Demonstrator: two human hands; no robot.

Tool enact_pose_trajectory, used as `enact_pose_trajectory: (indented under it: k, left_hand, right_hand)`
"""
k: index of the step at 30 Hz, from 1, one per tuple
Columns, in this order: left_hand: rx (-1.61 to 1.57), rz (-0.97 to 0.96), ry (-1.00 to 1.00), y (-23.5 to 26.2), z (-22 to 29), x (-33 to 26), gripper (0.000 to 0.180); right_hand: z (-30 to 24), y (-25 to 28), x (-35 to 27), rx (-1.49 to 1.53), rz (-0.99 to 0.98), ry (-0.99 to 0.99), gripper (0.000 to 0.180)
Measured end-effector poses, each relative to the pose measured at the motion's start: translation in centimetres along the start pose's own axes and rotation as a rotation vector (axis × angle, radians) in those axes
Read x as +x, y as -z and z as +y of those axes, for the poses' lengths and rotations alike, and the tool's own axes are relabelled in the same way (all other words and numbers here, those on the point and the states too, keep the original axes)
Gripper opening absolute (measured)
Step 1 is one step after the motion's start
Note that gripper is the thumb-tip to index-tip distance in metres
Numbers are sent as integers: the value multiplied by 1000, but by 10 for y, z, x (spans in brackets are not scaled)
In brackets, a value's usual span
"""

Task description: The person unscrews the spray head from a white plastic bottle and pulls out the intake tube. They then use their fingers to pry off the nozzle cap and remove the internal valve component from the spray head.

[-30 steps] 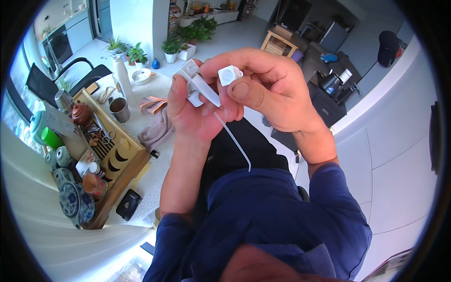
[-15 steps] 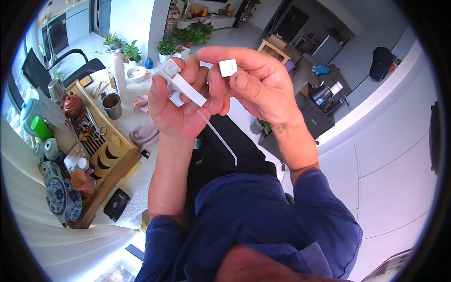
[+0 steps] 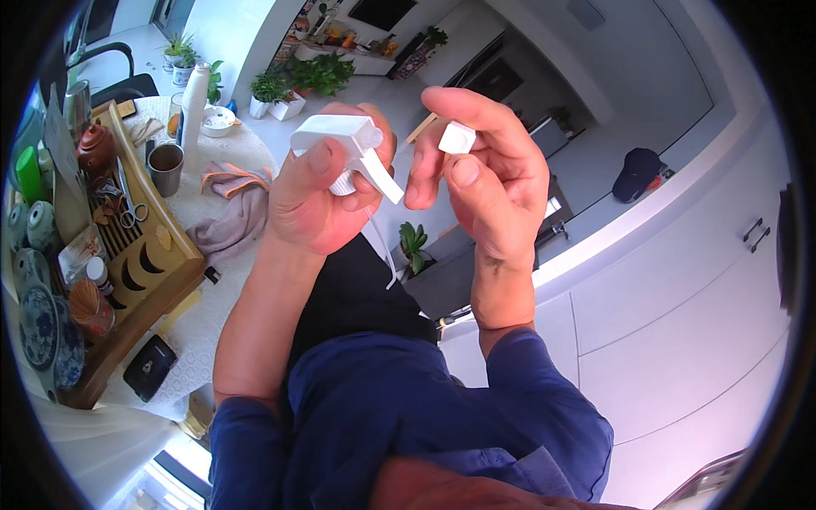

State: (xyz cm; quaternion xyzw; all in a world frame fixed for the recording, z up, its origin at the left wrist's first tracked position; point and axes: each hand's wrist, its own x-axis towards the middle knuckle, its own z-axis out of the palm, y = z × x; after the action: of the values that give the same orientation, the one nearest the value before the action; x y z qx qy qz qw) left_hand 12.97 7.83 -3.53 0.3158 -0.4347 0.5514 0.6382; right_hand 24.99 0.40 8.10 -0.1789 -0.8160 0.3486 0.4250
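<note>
Since the earlier frame both hands have drawn slightly apart, leaving a clear gap between the two white parts. The left hand [image 3: 319,200] is closed around a white trigger sprayer head [image 3: 344,144], its thin dip tube [image 3: 382,246] hanging below. The right hand [image 3: 489,183] pinches a small white cap [image 3: 456,138] at its fingertips, just beside the sprayer's nozzle, above the worktop [image 3: 221,153].

— How were the hands placed?
— Both were raised side by side, bare forearms rising from rolled blue sleeves. The left hand [image 3: 319,200] was curled closed, thumb pressed across the front.
— And the other?
— The right hand [image 3: 489,183] pinched with fingertips [image 3: 438,102], palm facing inward.
</note>
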Motion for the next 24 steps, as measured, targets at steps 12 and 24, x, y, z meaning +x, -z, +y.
enact_pose_trajectory:
  k: [12,24]
  left_hand:
    - [82,51,23,-13,-8,-2,34]
    - [133,81,50,-16,-11,-2,36]
  right_hand:
    - [-18,-9,-1,-117,80,-4,26]
    - [-11,-8,1,-127,112,-13,19]
